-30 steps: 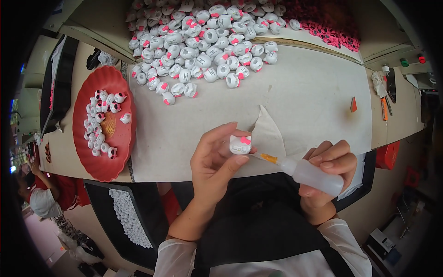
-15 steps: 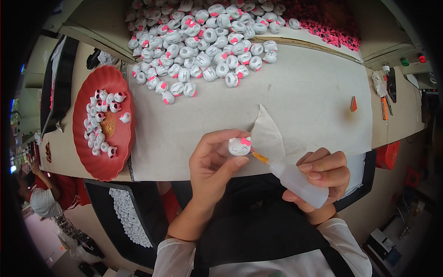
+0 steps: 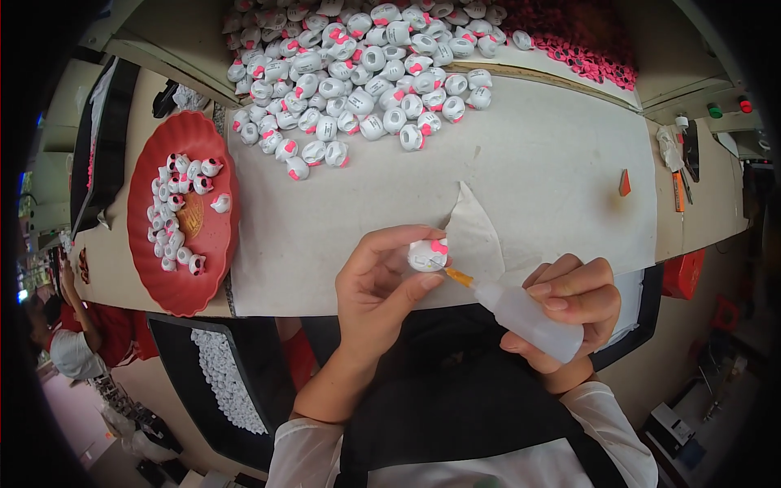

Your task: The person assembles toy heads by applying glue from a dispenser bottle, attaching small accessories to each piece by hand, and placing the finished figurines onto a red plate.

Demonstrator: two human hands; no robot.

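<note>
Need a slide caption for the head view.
Left hand holds a small white toy; right hand touches a squeeze bottle nozzle to it.

Well up and left of the grip, a round red plastic tray [image 3: 213,244] carries small white-and-pink figures. Straight above lies a big heap of white-and-pink plastic figures [image 3: 358,73]. A small orange wedge [image 3: 624,182] sits up to the right.

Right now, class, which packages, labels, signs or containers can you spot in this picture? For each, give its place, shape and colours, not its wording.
Squeeze bottle: in the right hand, translucent white, orange nozzle touching the small white and pink figure held in the left hand.
Red tray: left on the table, oval, holding white and pink figures.
Black tray: lower left, rectangular, holding small white pieces.
No readable labels, signs or screens can be made out.
</note>
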